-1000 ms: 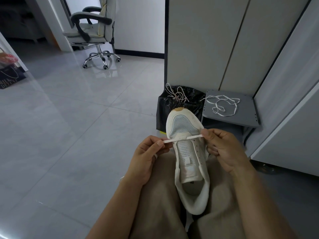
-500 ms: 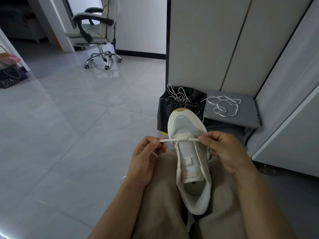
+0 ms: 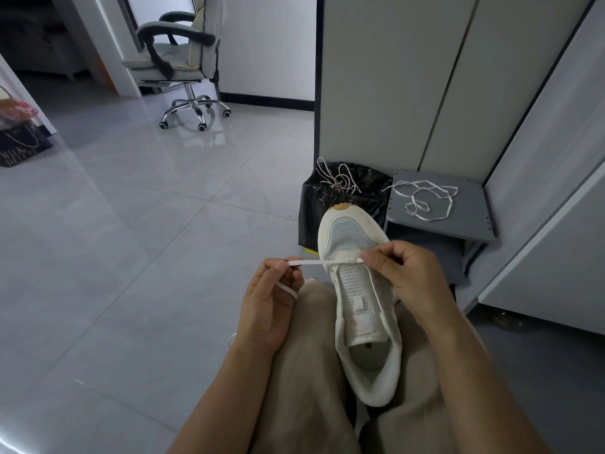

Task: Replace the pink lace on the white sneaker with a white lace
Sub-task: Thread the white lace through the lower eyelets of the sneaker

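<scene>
- Sneaker (image 3: 360,299) lies along the person's lap.
- Pink lace (image 3: 339,180) is heaped on the black bin (image 3: 314,204) just past the toe; a spare lace (image 3: 425,201) lies on the grey stool (image 3: 471,224).
- Open floor (image 3: 147,240) lies to the left, cabinets (image 3: 540,224) close on the right.
- Toe points away, heel toward the person.
- White lace (image 3: 307,263) crosses the front eyelets; left hand (image 3: 268,306) pinches one end, right hand (image 3: 409,276) the other.

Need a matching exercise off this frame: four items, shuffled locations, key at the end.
1 white sneaker
2 pink lace
3 loose white lace
4 threaded white lace

A on the grey stool
B on the person's lap
C pinched between left hand and right hand
D on the black bin bag

Pairs: 1-B, 2-D, 3-A, 4-C
</scene>
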### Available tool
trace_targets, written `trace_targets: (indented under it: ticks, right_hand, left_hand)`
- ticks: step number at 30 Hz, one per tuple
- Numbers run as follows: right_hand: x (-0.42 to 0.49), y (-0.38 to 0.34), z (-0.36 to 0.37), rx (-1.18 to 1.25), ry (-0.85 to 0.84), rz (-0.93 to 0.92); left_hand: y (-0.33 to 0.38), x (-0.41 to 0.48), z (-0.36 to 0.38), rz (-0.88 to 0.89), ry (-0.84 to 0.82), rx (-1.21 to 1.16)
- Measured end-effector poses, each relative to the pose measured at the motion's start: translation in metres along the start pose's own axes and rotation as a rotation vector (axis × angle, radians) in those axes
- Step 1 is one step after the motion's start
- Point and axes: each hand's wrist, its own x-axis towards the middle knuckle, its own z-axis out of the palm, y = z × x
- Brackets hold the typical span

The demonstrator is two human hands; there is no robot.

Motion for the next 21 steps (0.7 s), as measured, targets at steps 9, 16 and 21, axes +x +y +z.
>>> trace_targets:
  ticks: [9,16,21]
  right_hand:
    - [0.017,-0.003,-0.041,0.098,-0.183,0.235]
    - [0.035,0.019,-0.053,0.298,-0.111,0.324]
    - [0.041,0.033,-0.055,0.48,-0.199,0.224]
  left_hand:
    - [0.027,0.011,-0.001,0.046,-0.061,0.61]
    - [0.054,0.034,-0.014,-0.029,-0.13,1.057]
    - [0.036,0.038,-0.015,-0.013,-0.024,0.962]
